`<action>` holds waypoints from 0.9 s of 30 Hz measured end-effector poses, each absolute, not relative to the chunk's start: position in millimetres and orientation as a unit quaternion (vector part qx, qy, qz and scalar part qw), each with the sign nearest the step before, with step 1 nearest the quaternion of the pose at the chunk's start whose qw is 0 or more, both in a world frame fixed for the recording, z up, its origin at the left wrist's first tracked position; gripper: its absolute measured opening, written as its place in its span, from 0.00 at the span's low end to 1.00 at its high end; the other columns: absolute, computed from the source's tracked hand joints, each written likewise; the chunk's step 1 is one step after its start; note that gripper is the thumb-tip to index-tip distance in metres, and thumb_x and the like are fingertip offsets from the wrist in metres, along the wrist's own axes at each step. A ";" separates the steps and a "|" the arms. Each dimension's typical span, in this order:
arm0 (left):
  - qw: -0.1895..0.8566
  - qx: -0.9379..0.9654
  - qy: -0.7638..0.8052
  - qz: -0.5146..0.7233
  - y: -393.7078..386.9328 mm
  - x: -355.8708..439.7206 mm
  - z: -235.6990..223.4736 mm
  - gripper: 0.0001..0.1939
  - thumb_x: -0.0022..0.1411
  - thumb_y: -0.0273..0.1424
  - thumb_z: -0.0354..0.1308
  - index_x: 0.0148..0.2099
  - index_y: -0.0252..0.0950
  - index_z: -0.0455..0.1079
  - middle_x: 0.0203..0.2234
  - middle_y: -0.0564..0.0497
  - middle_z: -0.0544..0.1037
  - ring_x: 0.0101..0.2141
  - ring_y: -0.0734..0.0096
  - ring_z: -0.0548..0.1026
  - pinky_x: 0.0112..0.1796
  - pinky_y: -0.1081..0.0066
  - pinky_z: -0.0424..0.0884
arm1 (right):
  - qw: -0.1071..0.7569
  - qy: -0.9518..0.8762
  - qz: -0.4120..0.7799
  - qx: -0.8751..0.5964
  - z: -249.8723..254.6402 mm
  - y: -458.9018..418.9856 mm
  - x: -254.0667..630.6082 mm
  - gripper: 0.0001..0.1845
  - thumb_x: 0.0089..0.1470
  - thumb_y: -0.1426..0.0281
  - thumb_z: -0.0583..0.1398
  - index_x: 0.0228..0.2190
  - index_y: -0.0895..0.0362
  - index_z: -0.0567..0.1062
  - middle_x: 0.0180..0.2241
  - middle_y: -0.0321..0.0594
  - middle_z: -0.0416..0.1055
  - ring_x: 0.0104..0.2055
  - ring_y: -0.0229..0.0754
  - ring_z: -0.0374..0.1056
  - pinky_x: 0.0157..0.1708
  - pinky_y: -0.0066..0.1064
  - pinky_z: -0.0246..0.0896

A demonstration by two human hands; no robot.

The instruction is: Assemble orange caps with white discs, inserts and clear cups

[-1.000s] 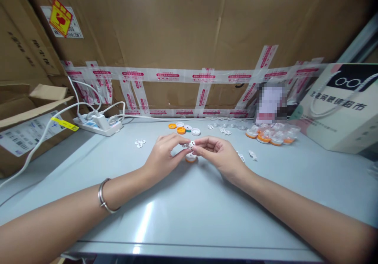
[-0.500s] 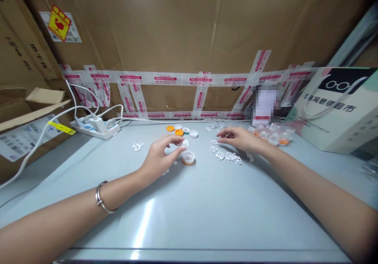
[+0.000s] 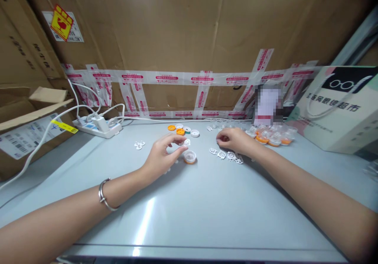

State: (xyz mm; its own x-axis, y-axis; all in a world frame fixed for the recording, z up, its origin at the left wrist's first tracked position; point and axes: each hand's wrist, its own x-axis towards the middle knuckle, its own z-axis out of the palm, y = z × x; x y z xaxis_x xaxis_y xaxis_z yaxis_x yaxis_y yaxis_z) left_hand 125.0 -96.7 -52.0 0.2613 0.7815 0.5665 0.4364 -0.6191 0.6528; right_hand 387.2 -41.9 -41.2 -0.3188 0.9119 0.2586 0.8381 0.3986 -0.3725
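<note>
Between the thumb and fingers of my left hand (image 3: 162,153) is a small white openwork plastic part (image 3: 187,142). Just below it on the table stands a round clear-and-white cup with an orange base (image 3: 189,157). My right hand (image 3: 234,141) has its fingers curled together low over the tabletop; whatever they pinch is hidden. In front of that hand lie flat white plastic parts with cut-out holes, one pair (image 3: 217,153) to the left and another pair (image 3: 235,158) nearer the wrist. Partly hidden by my left hand are a few small white pieces.
Orange, white and green round rings (image 3: 180,131) sit behind my left hand. Small white three-lobed pieces (image 3: 139,145) lie left. Clear-and-orange capsules (image 3: 274,138) are piled right, by a paper bag (image 3: 327,118). A power strip (image 3: 102,128) and open carton (image 3: 32,134) stand left.
My right fingers have drawn closer together, and the white part that lay at their tips no longer shows. My left hand still pinches its part. The view has shifted slightly.
</note>
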 end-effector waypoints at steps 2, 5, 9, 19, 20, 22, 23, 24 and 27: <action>0.182 0.772 0.395 0.465 -96.7 124.8 -52.4 0.07 0.57 0.31 0.57 0.40 0.38 0.70 0.35 0.52 0.76 0.35 0.71 0.72 0.35 0.71 0.65 | 0.238 -0.795 0.084 -0.552 -40.5 -42.0 387.3 0.05 0.39 0.72 0.58 0.20 0.55 0.75 0.22 0.37 0.72 0.26 0.40 0.66 0.30 0.31 0.57; 0.181 0.770 0.396 0.466 -96.4 125.0 -52.6 0.07 0.57 0.30 0.57 0.39 0.38 0.70 0.35 0.52 0.76 0.35 0.71 0.72 0.35 0.72 0.65 | 0.276 -0.770 0.092 -0.568 -36.6 -44.3 385.8 0.05 0.43 0.70 0.57 0.23 0.56 0.75 0.23 0.38 0.73 0.28 0.41 0.68 0.30 0.31 0.59; 0.185 0.769 0.395 0.468 -97.3 125.8 -51.8 0.07 0.56 0.30 0.57 0.40 0.38 0.70 0.34 0.52 0.75 0.36 0.71 0.72 0.35 0.72 0.65 | 0.403 -0.701 0.210 -0.549 -25.4 -58.2 371.8 0.09 0.45 0.64 0.60 0.27 0.58 0.74 0.28 0.40 0.74 0.30 0.39 0.69 0.32 0.30 0.62; 0.380 0.703 0.420 0.429 -105.7 131.0 -45.1 0.13 0.56 0.39 0.57 0.38 0.36 0.75 0.30 0.50 0.79 0.33 0.68 0.75 0.35 0.71 0.70 | 0.452 -0.612 0.461 -0.457 -25.9 -97.1 326.9 0.13 0.42 0.63 0.63 0.31 0.56 0.75 0.29 0.37 0.73 0.33 0.37 0.71 0.37 0.31 0.64; 0.405 0.693 0.420 0.423 -105.2 131.1 -44.4 0.13 0.56 0.39 0.57 0.38 0.36 0.75 0.30 0.49 0.79 0.33 0.67 0.75 0.35 0.71 0.70 | 0.449 -0.612 0.463 -0.458 -27.1 -97.3 327.7 0.13 0.42 0.63 0.64 0.31 0.56 0.75 0.30 0.38 0.74 0.35 0.39 0.71 0.39 0.32 0.63; 0.445 0.676 0.415 0.417 -103.0 131.1 -43.5 0.13 0.56 0.38 0.58 0.38 0.35 0.75 0.29 0.49 0.79 0.33 0.68 0.75 0.37 0.71 0.70 | 0.439 -0.617 0.459 -0.465 -29.3 -96.8 329.8 0.14 0.42 0.62 0.64 0.32 0.56 0.75 0.31 0.38 0.75 0.37 0.40 0.71 0.39 0.32 0.63; 0.462 0.666 0.411 0.417 -101.5 130.9 -43.3 0.12 0.55 0.37 0.58 0.38 0.35 0.75 0.28 0.50 0.79 0.33 0.68 0.76 0.38 0.71 0.70 | 0.435 -0.620 0.453 -0.471 -30.1 -96.4 330.5 0.15 0.42 0.62 0.64 0.33 0.56 0.75 0.32 0.38 0.75 0.37 0.40 0.71 0.38 0.32 0.63; 0.481 0.653 0.409 0.418 -99.8 130.5 -43.3 0.12 0.55 0.36 0.59 0.38 0.35 0.75 0.27 0.50 0.79 0.33 0.69 0.76 0.38 0.71 0.70 | 0.432 -0.624 0.444 -0.476 -30.6 -96.2 330.8 0.16 0.42 0.61 0.64 0.34 0.56 0.75 0.32 0.38 0.75 0.36 0.41 0.71 0.37 0.33 0.63; 0.547 0.598 0.402 0.426 -95.1 129.1 -44.7 0.12 0.54 0.35 0.61 0.40 0.34 0.74 0.26 0.50 0.79 0.30 0.71 0.76 0.36 0.72 0.71 | 0.454 -0.622 0.418 -0.482 -29.6 -98.1 328.5 0.16 0.40 0.60 0.65 0.32 0.56 0.76 0.33 0.39 0.76 0.36 0.42 0.70 0.36 0.34 0.64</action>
